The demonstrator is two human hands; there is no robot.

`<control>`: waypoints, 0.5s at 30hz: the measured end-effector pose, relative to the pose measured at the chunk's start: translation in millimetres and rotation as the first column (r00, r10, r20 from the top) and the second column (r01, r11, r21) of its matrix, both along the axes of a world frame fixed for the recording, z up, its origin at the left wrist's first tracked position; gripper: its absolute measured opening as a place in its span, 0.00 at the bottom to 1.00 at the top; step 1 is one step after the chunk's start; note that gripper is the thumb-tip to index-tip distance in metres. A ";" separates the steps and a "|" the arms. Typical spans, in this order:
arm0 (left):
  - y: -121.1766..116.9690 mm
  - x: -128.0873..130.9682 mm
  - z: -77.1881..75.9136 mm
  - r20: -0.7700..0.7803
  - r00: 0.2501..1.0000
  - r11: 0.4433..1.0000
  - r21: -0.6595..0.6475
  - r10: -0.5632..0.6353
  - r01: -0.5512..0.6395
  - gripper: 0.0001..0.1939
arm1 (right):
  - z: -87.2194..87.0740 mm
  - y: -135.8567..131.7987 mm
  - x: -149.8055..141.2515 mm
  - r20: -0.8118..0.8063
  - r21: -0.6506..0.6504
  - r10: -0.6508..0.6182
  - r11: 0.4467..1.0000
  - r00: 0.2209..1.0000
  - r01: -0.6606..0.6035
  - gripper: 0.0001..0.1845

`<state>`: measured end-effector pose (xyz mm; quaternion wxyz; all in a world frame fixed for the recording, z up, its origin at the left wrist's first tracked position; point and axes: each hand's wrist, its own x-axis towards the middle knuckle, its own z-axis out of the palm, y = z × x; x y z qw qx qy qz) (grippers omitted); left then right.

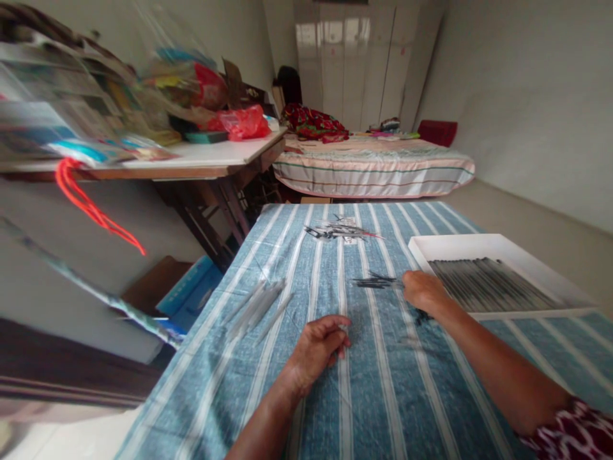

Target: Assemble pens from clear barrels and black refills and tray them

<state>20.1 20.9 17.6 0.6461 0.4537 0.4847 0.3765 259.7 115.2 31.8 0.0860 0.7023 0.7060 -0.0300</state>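
Observation:
My right hand (pixel 424 292) is closed, its fingertips at the near end of a small pile of thin black sticks (pixel 376 280). What those fingers hold, if anything, is hidden. My left hand (pixel 323 342) hovers over or rests on the striped cloth, thumb and fingers curled together in a pinch; anything between them is too small to make out. Right beside my right hand stands a white open box (pixel 460 243) with a row of slim dark sticks (pixel 491 281) laid side by side. Several grey translucent strips or sleeves (pixel 258 306) lie to the left, blurred.
A blue striped cloth (pixel 378 409) covers the table. Toward its far edge lies a loose heap of dark thin pieces (pixel 342 230), one reddish. A cluttered side table (pixel 211 160) with a red plastic bag (pixel 244 122) is at left; a bed (pixel 373 169) stands behind.

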 end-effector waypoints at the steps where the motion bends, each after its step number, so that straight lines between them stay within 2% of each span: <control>1: -0.2 0.0 0.0 -0.009 1.000 1.000 -0.001 -0.006 0.006 0.13 | 0.4 0.6 -0.4 0.006 -0.006 -0.001 1.000 1.000 0.001 0.17; 9: -1.6 2.8 0.8 -0.035 0.999 0.999 -0.011 -0.031 0.030 0.11 | 2.5 -6.2 2.7 0.031 0.005 0.022 1.000 0.999 -0.023 0.14; 15: -0.4 2.5 -5.3 -0.032 0.998 0.999 -0.013 -0.046 0.046 0.11 | 1.1 12.9 -0.9 0.016 0.038 0.061 0.997 0.998 -0.061 0.16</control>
